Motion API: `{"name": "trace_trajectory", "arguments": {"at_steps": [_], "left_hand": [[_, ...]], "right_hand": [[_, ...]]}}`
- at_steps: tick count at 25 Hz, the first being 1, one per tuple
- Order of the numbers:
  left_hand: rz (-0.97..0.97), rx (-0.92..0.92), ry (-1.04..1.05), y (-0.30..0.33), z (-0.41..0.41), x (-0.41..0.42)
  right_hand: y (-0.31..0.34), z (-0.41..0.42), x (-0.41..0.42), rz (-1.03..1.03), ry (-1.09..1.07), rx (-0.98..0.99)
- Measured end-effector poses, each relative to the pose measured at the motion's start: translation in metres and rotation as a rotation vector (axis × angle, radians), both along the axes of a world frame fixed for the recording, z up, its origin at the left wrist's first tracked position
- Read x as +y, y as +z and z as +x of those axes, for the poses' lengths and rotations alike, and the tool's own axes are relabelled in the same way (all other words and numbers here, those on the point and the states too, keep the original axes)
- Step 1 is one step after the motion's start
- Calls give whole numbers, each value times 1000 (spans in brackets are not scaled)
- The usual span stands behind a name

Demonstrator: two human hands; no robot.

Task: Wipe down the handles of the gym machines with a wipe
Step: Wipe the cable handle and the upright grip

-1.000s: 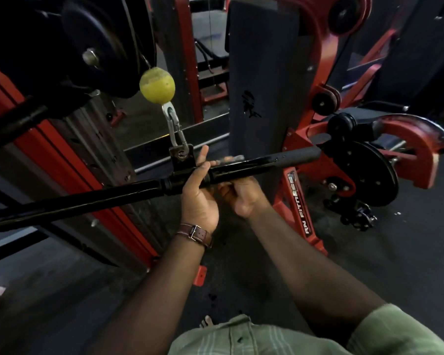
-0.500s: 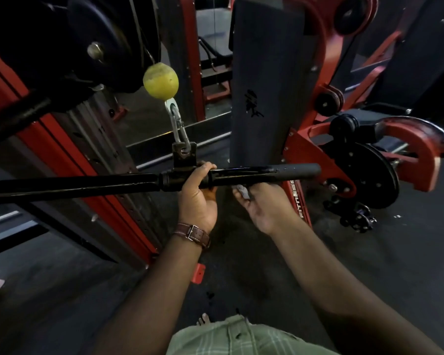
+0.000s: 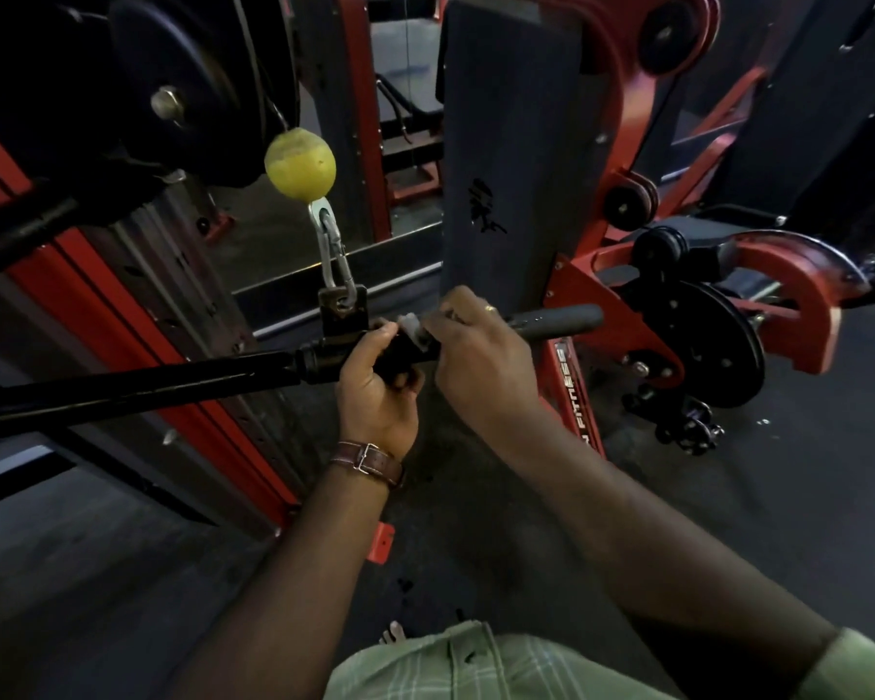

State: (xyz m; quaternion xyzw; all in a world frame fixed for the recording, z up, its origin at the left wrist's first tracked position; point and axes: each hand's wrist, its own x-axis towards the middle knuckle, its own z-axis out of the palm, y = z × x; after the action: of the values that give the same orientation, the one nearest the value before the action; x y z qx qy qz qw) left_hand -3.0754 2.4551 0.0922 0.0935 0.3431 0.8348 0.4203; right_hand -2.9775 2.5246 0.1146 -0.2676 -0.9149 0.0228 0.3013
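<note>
Gripping the black bar (image 3: 137, 386) just right of its center swivel, the left hand (image 3: 375, 391) is curling its fingers underneath. Beside it, the right hand (image 3: 476, 356) is clutching a pale wipe (image 3: 409, 329) on top of the bar, short of the grey handle (image 3: 559, 320). Most of the wipe is hiding under the fingers.

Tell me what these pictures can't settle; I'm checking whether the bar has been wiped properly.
All in the head view:
- Wipe: only a pale scrap shows; the right hand covers the rest.
- Bar: its far left end is cut off by the frame edge.
- Bar under the left hand and right hand: hidden, so contact there is unclear.
- Grip: dim light, cleanliness unreadable.
</note>
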Motion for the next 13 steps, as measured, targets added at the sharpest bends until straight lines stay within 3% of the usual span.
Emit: {"name": "trace_trajectory", "arguments": {"at_steps": [4, 9, 13], "left_hand": [[10, -87, 76, 1, -3, 4], [59, -50, 58, 0, -9, 6], [11, -1, 89, 3, -7, 7]], "right_hand": [[11, 8, 33, -239, -170, -5], [13, -16, 12, -265, 112, -21], [6, 14, 62, -319, -272, -11]]}}
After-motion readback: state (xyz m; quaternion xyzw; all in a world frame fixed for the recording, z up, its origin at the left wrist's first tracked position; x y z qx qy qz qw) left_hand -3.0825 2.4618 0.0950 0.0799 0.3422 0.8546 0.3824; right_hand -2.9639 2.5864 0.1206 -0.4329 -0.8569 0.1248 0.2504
